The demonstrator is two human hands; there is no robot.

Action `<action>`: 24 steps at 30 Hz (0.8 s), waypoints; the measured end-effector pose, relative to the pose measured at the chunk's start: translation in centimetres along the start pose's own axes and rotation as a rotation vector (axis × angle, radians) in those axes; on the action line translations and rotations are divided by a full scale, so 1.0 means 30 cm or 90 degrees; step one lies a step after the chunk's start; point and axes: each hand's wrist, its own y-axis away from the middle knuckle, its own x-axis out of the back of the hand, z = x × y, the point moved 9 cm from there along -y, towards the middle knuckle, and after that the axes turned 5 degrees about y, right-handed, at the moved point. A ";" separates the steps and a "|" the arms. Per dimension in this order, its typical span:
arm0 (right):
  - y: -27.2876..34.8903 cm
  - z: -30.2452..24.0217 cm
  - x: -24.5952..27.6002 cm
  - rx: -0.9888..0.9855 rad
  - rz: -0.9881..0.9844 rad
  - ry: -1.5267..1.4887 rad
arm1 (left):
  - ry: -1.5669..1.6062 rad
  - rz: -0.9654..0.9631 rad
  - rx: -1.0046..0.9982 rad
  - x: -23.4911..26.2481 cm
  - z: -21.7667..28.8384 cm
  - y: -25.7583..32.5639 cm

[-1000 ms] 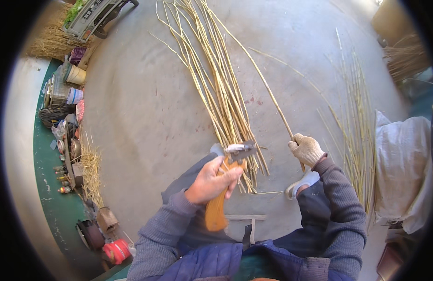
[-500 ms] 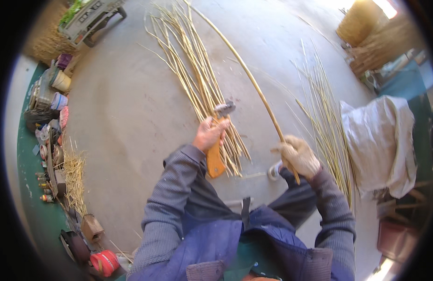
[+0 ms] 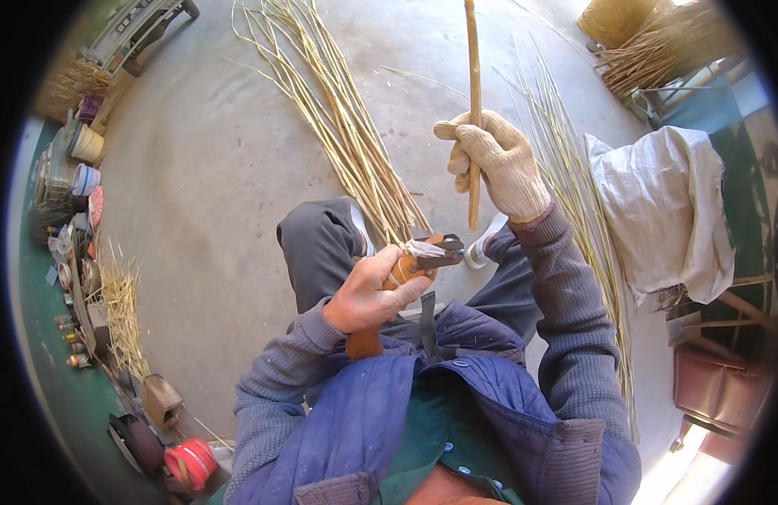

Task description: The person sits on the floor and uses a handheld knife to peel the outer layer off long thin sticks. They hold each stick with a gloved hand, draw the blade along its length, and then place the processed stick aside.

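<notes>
Pinching a slender tan stalk near its lower end, the gloved right hand holds it almost upright in front of the person. The bare left hand, lower and nearer the lap, is wrapped around a wooden-handled tool with a dark metal head and a white binding. The stalk's end appears close to this head, not touching. Good handling likely means a firm hold near that end, a steady tool, and gloved fingers clear of the metal. Beyond the left hand, a loose bundle of stalks lies on the concrete floor; to the right are thinner stalks and a white sack. Half a second ago, the stalk slanted and the gloved hand was lower; now the hand is raised, and the tool sits nearer the body.
</notes>
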 end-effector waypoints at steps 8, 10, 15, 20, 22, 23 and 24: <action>0.078 -0.062 -0.062 0.067 -0.033 0.030 | 0.074 -0.002 -0.008 -0.046 0.001 0.056; 0.095 -0.066 -0.065 0.068 -0.020 0.017 | 0.091 0.018 -0.004 -0.038 0.001 0.071; 0.117 -0.086 -0.062 0.088 -0.036 0.024 | 0.113 0.047 -0.001 -0.014 -0.024 0.084; 0.140 -0.080 -0.075 0.074 -0.054 -0.007 | 0.066 0.035 -0.015 0.000 -0.012 0.084; 0.150 -0.079 -0.083 0.078 -0.059 -0.013 | 0.046 0.024 -0.024 0.001 -0.012 0.084; 0.152 -0.080 -0.089 0.081 -0.063 -0.016 | 0.037 0.018 -0.033 0.003 -0.015 0.082; 0.155 -0.076 -0.098 0.077 -0.071 -0.021 | 0.027 0.012 -0.041 0.002 -0.017 0.082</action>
